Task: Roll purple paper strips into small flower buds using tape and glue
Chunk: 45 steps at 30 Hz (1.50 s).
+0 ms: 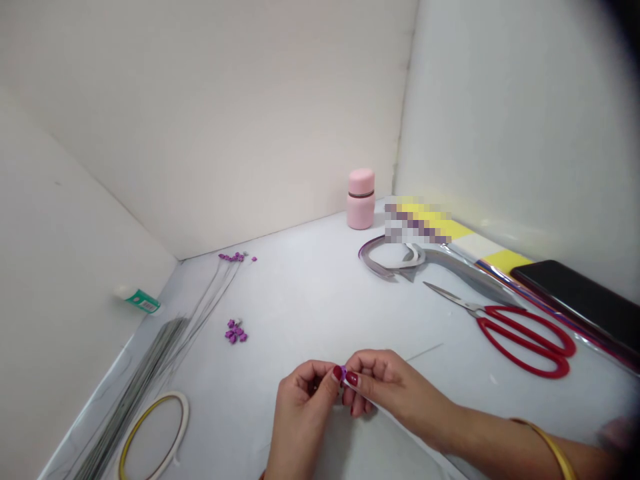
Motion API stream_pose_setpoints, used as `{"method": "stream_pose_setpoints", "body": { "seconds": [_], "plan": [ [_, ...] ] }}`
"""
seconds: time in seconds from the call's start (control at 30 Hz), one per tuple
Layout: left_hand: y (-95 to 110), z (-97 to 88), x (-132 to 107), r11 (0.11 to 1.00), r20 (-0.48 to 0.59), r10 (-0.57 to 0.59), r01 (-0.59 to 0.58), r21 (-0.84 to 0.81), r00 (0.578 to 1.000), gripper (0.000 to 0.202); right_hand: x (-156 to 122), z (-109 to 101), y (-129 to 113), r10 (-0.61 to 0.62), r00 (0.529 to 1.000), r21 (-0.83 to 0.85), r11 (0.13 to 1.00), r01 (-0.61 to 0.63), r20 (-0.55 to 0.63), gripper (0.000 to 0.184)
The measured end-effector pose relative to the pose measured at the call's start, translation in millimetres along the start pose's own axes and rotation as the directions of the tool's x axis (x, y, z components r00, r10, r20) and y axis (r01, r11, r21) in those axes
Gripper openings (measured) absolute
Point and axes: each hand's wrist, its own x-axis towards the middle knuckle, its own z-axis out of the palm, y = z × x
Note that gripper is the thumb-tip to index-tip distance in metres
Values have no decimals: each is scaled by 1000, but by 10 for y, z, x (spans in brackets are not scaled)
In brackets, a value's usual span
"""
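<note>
At the front of the white table, my left hand and my right hand meet fingertip to fingertip. Both pinch a tiny purple folded piece between thumb and forefinger; the fingers cover most of it. A thin wire sticks out behind my right hand, and whether it joins the purple piece is hidden. Beyond my left hand lies a small pile of purple folded pieces. Farther back, several similar purple buds lie at the tips of thin wire stems.
At left are a bundle of grey-green wires, a roll of tape and a white-and-green tube. To the right lie red-handled scissors, curled paper strips, a black phone and yellow-white packs. A pink flask stands behind.
</note>
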Motion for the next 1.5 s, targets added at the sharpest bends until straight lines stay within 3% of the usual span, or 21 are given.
{"method": "stream_pose_setpoints", "body": {
  "seconds": [0.1,0.23,0.37,0.47,0.57,0.73,0.93,1.1,1.17,1.23,1.3,1.4,1.5],
  "plan": [
    [21,-31,21,998,41,-16,13,56,999,18,1,4,4,4,1000,-10,1000,-4,-2,25],
    [3,-20,22,998,-18,-2,4,63,1000,20,3,13,-5,30,999,-3,1000,-30,-14,26],
    [-37,14,0,995,-90,49,-41,93,995,18,7,21,-11,87,995,0,996,-87,-51,28],
    [-71,25,-17,972,-121,155,-130,194,981,17,14,25,-9,101,993,23,995,-100,-58,29],
    [-94,29,-33,898,-127,340,-282,338,932,15,16,31,-11,100,993,59,994,-97,-56,31],
    [-83,13,-47,724,-31,556,-466,508,831,13,9,44,-28,102,992,74,993,-97,-72,32],
    [-81,-56,-35,422,181,687,-589,689,704,13,1,36,-12,81,996,116,990,-76,-46,29],
    [-137,-79,-29,304,248,720,-616,727,648,16,7,32,-17,64,996,135,989,-55,-63,30],
    [-157,-70,-27,338,231,718,-619,709,656,18,11,35,-27,67,995,134,989,-57,-74,30],
    [-164,-50,-24,457,162,699,-610,647,697,18,13,38,-36,69,994,138,989,-57,-83,30],
    [-160,-28,-18,643,36,629,-545,538,777,16,13,40,-40,66,994,142,988,-52,-92,30],
    [-158,-4,-6,871,-82,408,-361,334,909,14,15,40,-37,49,994,131,991,-36,-102,29],
    [-181,12,-1,927,-71,327,-305,218,942,18,21,34,-25,26,995,108,994,-16,-97,31]
  ]
}}
